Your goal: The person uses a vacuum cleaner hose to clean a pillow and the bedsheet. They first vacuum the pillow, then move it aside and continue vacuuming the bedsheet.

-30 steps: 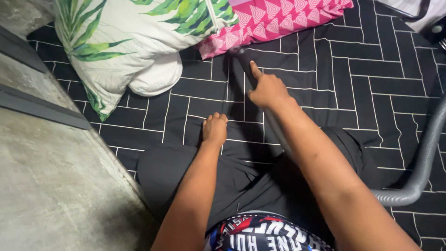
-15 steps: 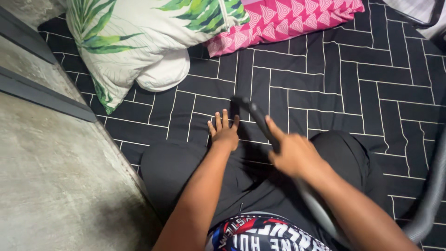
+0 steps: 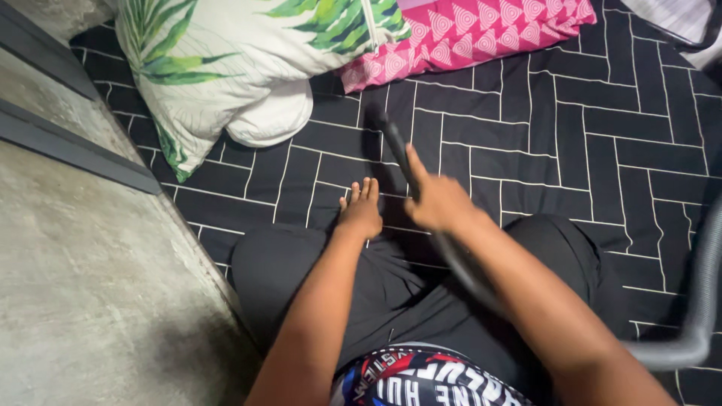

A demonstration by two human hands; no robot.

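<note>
A person kneeling on a bed runs a vacuum nozzle over a dark sheet.

The bed sheet [image 3: 571, 143], black with a white herringbone pattern, fills the view beyond the grip. Left of it runs a grey concrete ledge [image 3: 83, 286]. Up and left of the grip lies a white leaf-print pillow [image 3: 218, 68]; a pink patterned pillow [image 3: 466, 30] lies straight ahead. A grey ribbed hose [image 3: 703, 301] loops off the right edge, its far end cut off. The right hand [image 3: 440, 201] is closed around the black vacuum tube [image 3: 396, 146], forefinger laid along it, probably to steer; the tip is blurred. The left hand [image 3: 361, 210] rests flat and empty just beside it, seemingly pressing the sheet taut.
</note>
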